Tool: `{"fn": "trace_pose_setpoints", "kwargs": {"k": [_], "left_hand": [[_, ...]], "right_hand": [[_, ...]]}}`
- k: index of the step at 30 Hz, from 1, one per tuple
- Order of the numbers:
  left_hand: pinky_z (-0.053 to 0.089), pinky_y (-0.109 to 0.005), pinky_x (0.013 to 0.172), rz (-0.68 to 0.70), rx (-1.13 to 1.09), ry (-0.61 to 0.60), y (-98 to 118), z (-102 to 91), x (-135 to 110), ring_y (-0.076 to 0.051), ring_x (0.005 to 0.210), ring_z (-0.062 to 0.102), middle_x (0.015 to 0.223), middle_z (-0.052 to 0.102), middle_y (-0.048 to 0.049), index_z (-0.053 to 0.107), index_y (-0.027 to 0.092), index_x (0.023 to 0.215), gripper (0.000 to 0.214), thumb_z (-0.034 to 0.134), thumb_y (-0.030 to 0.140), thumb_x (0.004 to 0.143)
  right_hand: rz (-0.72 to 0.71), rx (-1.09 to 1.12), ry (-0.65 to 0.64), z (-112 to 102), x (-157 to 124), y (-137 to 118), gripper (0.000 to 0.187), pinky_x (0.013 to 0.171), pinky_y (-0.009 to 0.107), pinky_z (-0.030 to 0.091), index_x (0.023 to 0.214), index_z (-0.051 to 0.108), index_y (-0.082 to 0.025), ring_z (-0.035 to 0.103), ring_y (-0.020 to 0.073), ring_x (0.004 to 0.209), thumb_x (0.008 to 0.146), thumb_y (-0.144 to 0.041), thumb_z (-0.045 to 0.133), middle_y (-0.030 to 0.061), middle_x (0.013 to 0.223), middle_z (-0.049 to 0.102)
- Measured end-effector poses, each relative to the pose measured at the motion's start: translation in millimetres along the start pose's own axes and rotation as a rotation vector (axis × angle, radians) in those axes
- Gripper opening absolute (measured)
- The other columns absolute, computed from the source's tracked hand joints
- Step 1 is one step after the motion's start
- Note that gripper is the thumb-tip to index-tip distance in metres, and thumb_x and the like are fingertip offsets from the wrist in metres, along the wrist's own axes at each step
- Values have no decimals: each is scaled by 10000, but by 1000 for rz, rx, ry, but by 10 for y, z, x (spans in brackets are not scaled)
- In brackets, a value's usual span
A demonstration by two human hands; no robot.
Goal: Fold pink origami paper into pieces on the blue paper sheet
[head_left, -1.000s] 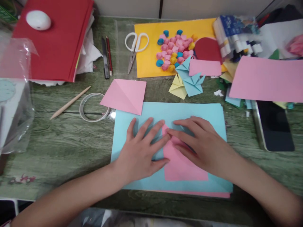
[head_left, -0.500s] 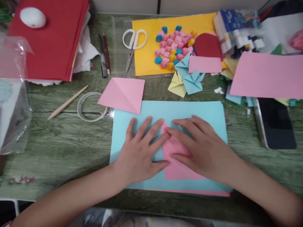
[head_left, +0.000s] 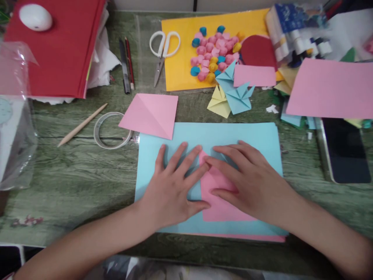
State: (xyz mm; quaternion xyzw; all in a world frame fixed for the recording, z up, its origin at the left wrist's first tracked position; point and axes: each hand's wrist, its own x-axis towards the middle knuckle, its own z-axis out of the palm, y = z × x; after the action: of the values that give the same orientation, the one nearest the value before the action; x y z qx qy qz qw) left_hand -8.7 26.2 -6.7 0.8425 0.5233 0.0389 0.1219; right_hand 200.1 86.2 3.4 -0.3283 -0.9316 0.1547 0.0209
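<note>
A folded piece of pink paper (head_left: 217, 208) lies on a stack of light blue sheets (head_left: 247, 132) in front of me. My left hand (head_left: 173, 186) is spread flat, its index finger and thumb touching the pink paper's left edge. Over the right part of the same paper rests my right hand (head_left: 250, 179), fingers apart, its index fingertip meeting the left one near the paper's top corner. The right hand hides much of the paper. Another pink square with a diagonal crease (head_left: 154, 114) overlaps the stack's upper left corner.
White-handled scissors (head_left: 160, 58) lie beside a yellow sheet (head_left: 177, 77) bearing several small coloured paper pieces (head_left: 214, 50). Folded paper shapes (head_left: 239, 99) sit nearby. Left are a tape roll (head_left: 97, 134), a pointed wooden stick (head_left: 83, 124) and red folders (head_left: 58, 70); a phone (head_left: 345, 151) lies right.
The view has shifted slightly, so things at the back sit a little higher. Both hands keep practically the same place and pose on the pink paper.
</note>
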Motion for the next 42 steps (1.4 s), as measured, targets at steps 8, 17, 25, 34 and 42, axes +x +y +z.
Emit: {"fn": "trace_pose_setpoints", "kwargs": {"k": [8, 17, 25, 34, 42], "left_hand": [[137, -628, 1050, -25, 6, 27, 8, 3, 17, -315, 1355, 237, 1473, 317, -26, 461, 306, 1275, 393, 372, 434, 914], [135, -636, 1043, -5, -1, 74, -4, 12, 20, -327, 1340, 263, 1463, 334, -43, 454, 316, 1278, 463, 422, 529, 867], [72, -606, 1080, -31, -23, 67, 8, 17, 19, -306, 1348, 248, 1462, 339, -32, 439, 252, 1297, 517, 404, 541, 870], [46, -579, 1097, -38, -31, 87, 2, 16, 10, -299, 1339, 259, 1452, 358, -43, 364, 193, 1347, 649, 425, 590, 838], [21, -563, 1103, -43, -25, 88, 7, 14, 21, -299, 1333, 267, 1437, 382, -56, 326, 165, 1384, 725, 400, 626, 828]], "right_hand": [[1, -3, -8, 3, 8, 1, 551, 1074, 514, 237, 1285, 480, -224, 408, 280, 1185, 800, -471, 565, 93, 1301, 472], [9, 2, -17, -44, 34, -27, 501, 1057, 508, 255, 1276, 491, -188, 417, 275, 1146, 852, -454, 475, 106, 1265, 487], [70, -91, 18, -29, 70, -167, 453, 1038, 532, 256, 1292, 488, -200, 424, 286, 1117, 855, -310, 439, 97, 1223, 518], [131, -208, 43, 10, 91, -311, 509, 1047, 562, 219, 1316, 464, -181, 413, 309, 1148, 821, -301, 473, 112, 1251, 510], [106, -325, 126, 61, 76, -376, 445, 1044, 596, 211, 1246, 526, -128, 436, 314, 1119, 833, -279, 455, 120, 1210, 556]]}}
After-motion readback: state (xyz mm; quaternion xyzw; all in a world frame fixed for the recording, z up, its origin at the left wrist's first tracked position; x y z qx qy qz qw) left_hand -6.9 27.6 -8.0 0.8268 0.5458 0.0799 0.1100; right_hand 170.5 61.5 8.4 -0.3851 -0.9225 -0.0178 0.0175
